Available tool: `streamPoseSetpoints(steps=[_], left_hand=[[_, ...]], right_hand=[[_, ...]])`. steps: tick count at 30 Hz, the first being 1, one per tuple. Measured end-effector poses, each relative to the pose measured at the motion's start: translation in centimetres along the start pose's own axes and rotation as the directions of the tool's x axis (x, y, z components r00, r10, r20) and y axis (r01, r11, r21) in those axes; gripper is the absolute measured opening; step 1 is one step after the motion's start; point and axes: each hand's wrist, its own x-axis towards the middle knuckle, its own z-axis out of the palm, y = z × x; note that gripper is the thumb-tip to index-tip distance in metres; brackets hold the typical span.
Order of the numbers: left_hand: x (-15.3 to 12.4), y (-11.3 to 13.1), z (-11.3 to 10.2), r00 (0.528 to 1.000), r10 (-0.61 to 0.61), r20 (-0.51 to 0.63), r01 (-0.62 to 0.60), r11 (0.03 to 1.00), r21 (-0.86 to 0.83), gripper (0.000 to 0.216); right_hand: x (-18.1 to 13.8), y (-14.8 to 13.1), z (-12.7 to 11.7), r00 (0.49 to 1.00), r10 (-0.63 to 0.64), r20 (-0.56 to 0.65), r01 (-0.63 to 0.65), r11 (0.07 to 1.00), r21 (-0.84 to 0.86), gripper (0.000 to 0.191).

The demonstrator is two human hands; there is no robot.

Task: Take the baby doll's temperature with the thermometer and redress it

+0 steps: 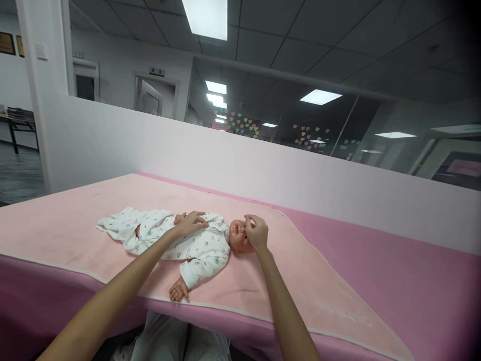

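Note:
A baby doll (210, 245) in a white patterned sleepsuit lies on its back on a pink blanket (300, 281), head toward the right. My left hand (190, 224) rests on the doll's chest, its fingers stretched out flat. At the doll's head, my right hand (257, 231) is curled with thumb and fingertips together near the forehead. Whether anything small is between those fingertips I cannot make out. The hand covers part of the doll's face. One doll hand (179, 290) lies near the blanket's front edge.
The blanket lies over a darker pink cloth (356, 240) on the table. A white low wall (263, 165) with glass above it stands behind. My legs (180, 341) are below the front edge. At far left is a small table (18, 120) with stacked items.

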Motion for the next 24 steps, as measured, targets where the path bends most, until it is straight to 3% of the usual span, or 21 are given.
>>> streamPoseSetpoints(steps=[2,3,5,7,9,11,13,15,18,24], left_hand=[[0.6,0.6,-0.1,0.999,-0.05,-0.014,0.05,0.998,0.036,0.04],[0.9,0.9,-0.2,0.997,-0.08,-0.021,0.081,0.995,0.056,0.041],[1.4,1.2,-0.6,0.991,-0.127,-0.032,0.129,0.989,0.076,0.042],[1.7,1.3,-1.0,0.988,-0.149,-0.034,0.151,0.985,0.078,0.043],[1.8,1.2,-1.3,0.989,-0.147,-0.024,0.149,0.985,0.083,0.044],[1.9,1.1,-1.5,0.992,-0.129,-0.01,0.129,0.988,0.085,0.044],[1.9,1.0,-1.6,0.994,-0.108,0.0,0.108,0.991,0.084,0.043],[2.0,0.8,-1.5,0.996,-0.092,0.006,0.091,0.993,0.08,0.043],[2.2,0.5,-1.4,0.997,-0.075,0.016,0.073,0.995,0.07,0.041],[1.6,0.6,-1.1,0.998,-0.061,-0.003,0.061,0.997,0.056,0.038]], right_hand=[[-1.7,-1.4,1.3,0.973,-0.218,-0.074,0.204,0.965,-0.162,0.027],[-2.8,-2.1,2.1,0.941,-0.338,-0.032,0.322,0.918,-0.231,0.027],[-4.8,-3.4,4.0,0.835,-0.523,0.172,0.55,0.782,-0.293,0.024],[-6.0,-4.3,5.7,0.773,-0.552,0.314,0.632,0.713,-0.304,0.022],[-6.1,-4.8,6.9,0.816,-0.472,0.334,0.572,0.743,-0.346,0.025],[-5.4,-5.3,7.7,0.891,-0.312,0.33,0.438,0.783,-0.443,0.031],[-4.3,-5.7,8.1,0.925,-0.142,0.353,0.327,0.77,-0.548,0.031],[-3.3,-6.0,8.4,0.923,-0.021,0.384,0.272,0.74,-0.615,0.03],[-2.1,-6.2,8.9,0.912,0.058,0.406,0.237,0.733,-0.637,0.027],[-1.4,-6.6,8.5,0.91,0.089,0.404,0.195,0.769,-0.609,0.023]])
